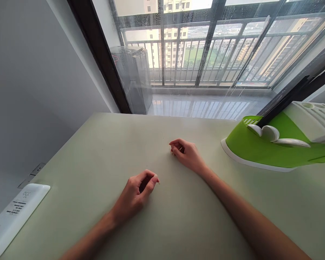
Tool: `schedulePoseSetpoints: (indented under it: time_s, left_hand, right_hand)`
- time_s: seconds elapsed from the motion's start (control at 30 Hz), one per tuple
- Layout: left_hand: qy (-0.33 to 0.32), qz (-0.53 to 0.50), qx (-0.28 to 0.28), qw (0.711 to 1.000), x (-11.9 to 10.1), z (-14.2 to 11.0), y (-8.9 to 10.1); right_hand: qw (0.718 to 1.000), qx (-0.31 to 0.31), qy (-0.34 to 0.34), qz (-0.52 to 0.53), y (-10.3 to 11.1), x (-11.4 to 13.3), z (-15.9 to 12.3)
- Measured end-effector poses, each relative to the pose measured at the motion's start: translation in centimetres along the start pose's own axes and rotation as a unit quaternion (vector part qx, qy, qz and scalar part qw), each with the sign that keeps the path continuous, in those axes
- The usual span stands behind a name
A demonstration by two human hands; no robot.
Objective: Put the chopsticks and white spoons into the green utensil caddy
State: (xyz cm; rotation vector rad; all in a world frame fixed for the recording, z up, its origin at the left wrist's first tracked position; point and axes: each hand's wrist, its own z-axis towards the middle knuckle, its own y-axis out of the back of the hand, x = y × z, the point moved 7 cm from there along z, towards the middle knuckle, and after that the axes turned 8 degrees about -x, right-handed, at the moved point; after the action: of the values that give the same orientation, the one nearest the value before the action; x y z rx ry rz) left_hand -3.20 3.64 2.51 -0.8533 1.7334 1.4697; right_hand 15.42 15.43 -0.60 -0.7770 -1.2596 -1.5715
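Observation:
My left hand [139, 191] is low over the pale green tabletop [103, 151], left of the middle. Its thumb and forefinger come together in a pinch, with the other fingers curled behind. Farther back and to the right, my right hand [186, 153] is curled the same way, thumb against the fingers. The two hands are apart, their fingertips turned towards each other. Whatever the pinched fingers hold, if anything, is too small or hidden to make out.
A green and white plastic holder [262, 150] with a black bar rising from it stands at the right. A long white device with printed labels [18, 213] lies at the left edge. Behind the table is a glass window [189, 101]; a grey wall [38, 72] with a socket borders the left.

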Motion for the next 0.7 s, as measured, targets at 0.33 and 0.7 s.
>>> schedulePoseSetpoints:
  time_s: [0.33,0.7]
  left_hand:
    - [0.005,-0.005,0.002,1.000,-0.31,-0.06,0.01]
    - [0.004,-0.003,0.006,1.000,-0.34,0.03,0.00]
  right_hand:
    - [1.000,-0.001,0.011,-0.016,-0.11,-0.05,0.06]
    - [1.000,0.004,0.015,-0.020,-0.08,0.07,0.01]
